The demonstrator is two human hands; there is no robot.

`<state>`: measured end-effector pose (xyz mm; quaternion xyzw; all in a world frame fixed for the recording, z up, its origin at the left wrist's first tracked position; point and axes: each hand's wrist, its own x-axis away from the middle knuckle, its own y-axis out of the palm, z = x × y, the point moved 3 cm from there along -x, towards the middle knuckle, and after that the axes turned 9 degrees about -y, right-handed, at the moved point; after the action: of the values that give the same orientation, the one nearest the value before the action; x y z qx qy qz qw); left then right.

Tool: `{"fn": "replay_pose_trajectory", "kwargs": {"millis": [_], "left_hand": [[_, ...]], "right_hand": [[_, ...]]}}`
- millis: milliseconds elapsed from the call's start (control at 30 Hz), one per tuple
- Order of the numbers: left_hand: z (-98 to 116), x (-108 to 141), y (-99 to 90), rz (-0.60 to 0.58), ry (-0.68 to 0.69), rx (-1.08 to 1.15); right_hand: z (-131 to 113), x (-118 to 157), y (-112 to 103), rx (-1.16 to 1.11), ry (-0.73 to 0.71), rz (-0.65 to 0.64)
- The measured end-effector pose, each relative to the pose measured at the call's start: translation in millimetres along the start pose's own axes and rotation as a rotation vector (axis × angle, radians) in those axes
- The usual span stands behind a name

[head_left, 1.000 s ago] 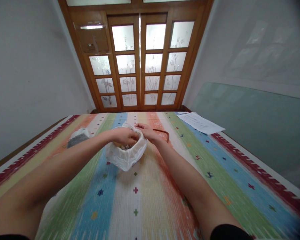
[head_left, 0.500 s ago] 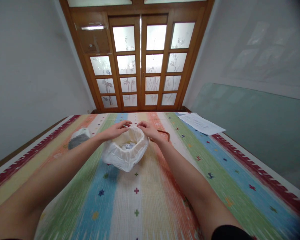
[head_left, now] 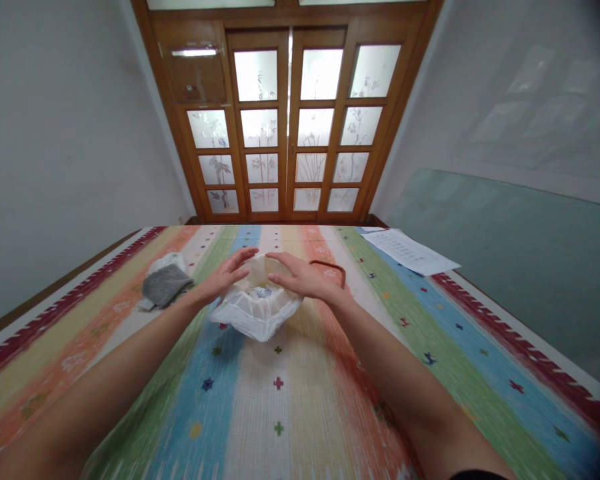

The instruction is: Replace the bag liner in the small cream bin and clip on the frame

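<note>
A white plastic bag (head_left: 260,321) lines a small cream-coloured container on the table, its edge folded over the rim and hanging down outside. Something crumpled and whitish (head_left: 260,292) lies inside. My left hand (head_left: 229,273) is at the left side of the rim, fingers stretched and apart. Over the right side of the rim is my right hand (head_left: 297,275), its fingers extended, thumb separate. Neither hand grips anything; whether the fingertips touch the bag I cannot tell.
A grey cloth (head_left: 167,285) lies against a white object (head_left: 167,261) on the left. Just right of my right hand is a brown curved handle (head_left: 341,268). Printed paper (head_left: 410,251) lies at the far right on the striped tablecloth (head_left: 300,400). Wooden glazed doors (head_left: 289,160) stand beyond.
Both hands have let go of the bag's far edge and come nearer. Their fingers have straightened, and the right hand now reaches over the opening. The view has shifted slightly.
</note>
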<state>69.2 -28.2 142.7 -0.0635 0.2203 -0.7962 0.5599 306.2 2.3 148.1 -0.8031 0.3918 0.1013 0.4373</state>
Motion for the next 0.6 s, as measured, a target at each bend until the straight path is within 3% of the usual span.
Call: {"fn": "replay_pose_trajectory", "kwargs": {"millis": [167, 333, 467, 600], "left_hand": [[-11.2, 27.6, 2.7, -0.018, 0.111, -0.094], [-26.5, 35.4, 7.5, 0.034, 0.240, -0.151], [-37.6, 31.3, 17.3, 0.150, 0.303, -0.173], [-42.6, 28.8, 37.6, 0.347, 0.315, -0.210]], "right_hand": [[-20.3, 31.2, 13.6, 0.192, -0.073, 0.240], [-42.0, 58.1, 43.3, 0.357, -0.145, 0.206], [-17.6, 59.0, 53.0, 0.390, -0.140, 0.275], [21.4, 50.7, 46.8, 0.304, -0.192, 0.348]]}}
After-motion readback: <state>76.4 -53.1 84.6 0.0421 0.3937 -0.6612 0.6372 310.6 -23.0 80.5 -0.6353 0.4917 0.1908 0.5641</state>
